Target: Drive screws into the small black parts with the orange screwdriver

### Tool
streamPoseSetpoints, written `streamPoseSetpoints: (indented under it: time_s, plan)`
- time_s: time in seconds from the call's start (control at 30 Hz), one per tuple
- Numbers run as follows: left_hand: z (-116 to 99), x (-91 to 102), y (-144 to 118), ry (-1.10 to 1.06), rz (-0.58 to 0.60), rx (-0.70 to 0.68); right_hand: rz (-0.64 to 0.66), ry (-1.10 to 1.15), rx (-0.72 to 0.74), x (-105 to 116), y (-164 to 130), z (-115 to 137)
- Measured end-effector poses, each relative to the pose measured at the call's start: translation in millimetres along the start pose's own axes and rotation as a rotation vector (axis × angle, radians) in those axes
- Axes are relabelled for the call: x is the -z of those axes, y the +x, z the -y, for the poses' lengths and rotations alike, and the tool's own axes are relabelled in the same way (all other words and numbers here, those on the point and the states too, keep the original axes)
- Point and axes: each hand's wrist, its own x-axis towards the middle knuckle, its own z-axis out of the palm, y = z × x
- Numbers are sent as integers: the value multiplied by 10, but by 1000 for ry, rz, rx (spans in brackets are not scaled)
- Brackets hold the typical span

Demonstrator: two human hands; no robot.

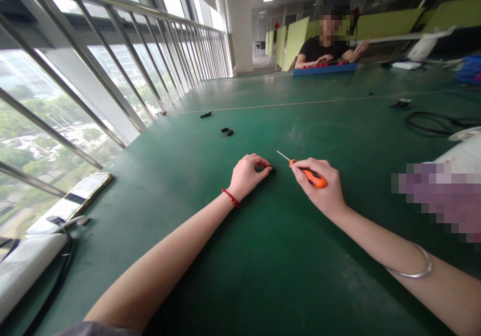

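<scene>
My left hand (248, 175) rests low over the green tabletop (233, 256), thumb and fingertips pinched on a small black part (272, 168). Its exact kind is too small to tell. In my right hand (323, 185) is an orange and black screwdriver (314, 177), gripped by the handle. The thin shaft points up and to the left, its tip apart from the black part. Farther up the table lie two small black pieces (227, 131) close together, and beyond them a longer black piece (206, 115).
At the left edge lie a phone (90, 188), a white box-like device (32, 271) and a black cable (56, 286), beside a metal railing (112, 12). Black cable loops (432, 123) lie on the right. Across the table a person (323, 50) sits behind a blue tray (325, 69).
</scene>
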Motion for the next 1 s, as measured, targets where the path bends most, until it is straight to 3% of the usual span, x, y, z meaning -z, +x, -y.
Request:
streamPoseSetpoints:
  time_s: [0.23,0.43,0.77,1.0]
  plan:
    - [-44,104,-52,128,-24,-174,185,-77,-72,-29,-2,-109]
    - [-151,114,-145,214,28,-317,308,-136,-9,-59,-14,-152]
    - [-186,66,-192,151,52,-333,386,-191,49,-58,-20,-173]
    - [-187,98,-198,300,76,-388,414,-200,41,-56,-17,-174]
